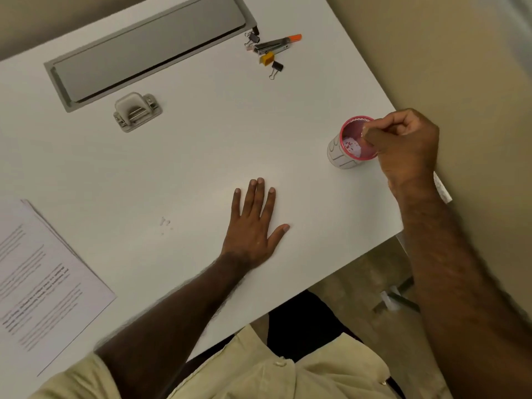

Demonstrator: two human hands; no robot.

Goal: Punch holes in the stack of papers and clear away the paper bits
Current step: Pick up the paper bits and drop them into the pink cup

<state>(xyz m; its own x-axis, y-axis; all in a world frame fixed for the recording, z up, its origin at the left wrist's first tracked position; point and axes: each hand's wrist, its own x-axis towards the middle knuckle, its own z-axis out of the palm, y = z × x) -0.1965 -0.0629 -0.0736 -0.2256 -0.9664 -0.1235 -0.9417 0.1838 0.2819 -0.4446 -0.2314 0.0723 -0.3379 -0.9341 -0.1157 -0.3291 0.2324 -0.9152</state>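
The stack of printed papers (43,283) lies at the table's left edge. A grey hole punch (136,112) stands farther back, left of centre. A few white paper bits (165,222) lie on the table between the papers and my left hand (254,223), which rests flat on the tabletop with straight fingers. My right hand (403,145) hovers over a pink-rimmed mesh cup (344,156) near the right edge, its fingers curled and thumb and fingertips pinched together above the opening. I cannot tell what they pinch. Paper bits lie inside the cup.
A grey cable-tray lid (149,50) is set into the white table (201,145) at the back. A stapler with an orange tip (276,44), binder clips (276,67) and a yellow piece (267,59) lie at the back right. The table's right edge runs just beside the cup.
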